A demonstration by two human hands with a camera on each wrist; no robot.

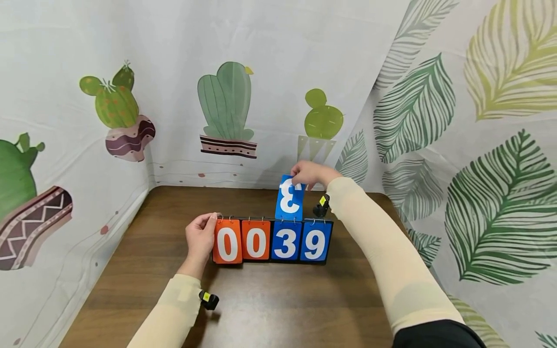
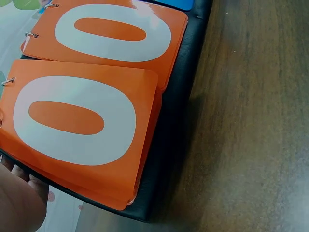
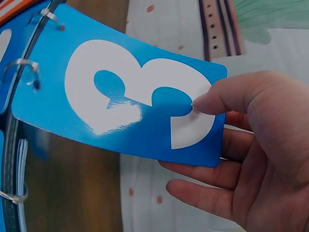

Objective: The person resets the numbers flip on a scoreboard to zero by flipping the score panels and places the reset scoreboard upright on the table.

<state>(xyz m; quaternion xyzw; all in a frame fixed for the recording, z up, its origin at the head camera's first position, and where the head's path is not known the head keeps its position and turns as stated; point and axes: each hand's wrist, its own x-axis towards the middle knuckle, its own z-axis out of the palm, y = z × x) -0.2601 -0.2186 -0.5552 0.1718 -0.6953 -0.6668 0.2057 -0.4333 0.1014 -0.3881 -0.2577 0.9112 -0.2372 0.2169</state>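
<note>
A flip scoreboard (image 1: 271, 241) with a black backing stands on the table and reads 0 0 3 9. Its left cards (image 2: 145, 111) are orange, its right ones blue. My left hand (image 1: 201, 238) grips the upper left corner, thumb in front and fingers behind. At the top, my right hand (image 1: 314, 173) pinches the free end of a blue card (image 3: 135, 96) between thumb and fingers. That card bears an upside-down 3 and sticks up from its metal rings (image 3: 21, 70), above the other blue 3. In the left wrist view only part of my left hand shows.
The brown wooden table (image 1: 270, 304) extends in front of the scoreboard and to both sides. Behind it hangs a white cloth (image 1: 174, 38) printed with cacti, with a leaf-patterned cloth (image 1: 461, 140) on the right. Small black devices (image 1: 210, 300) are worn at both wrists.
</note>
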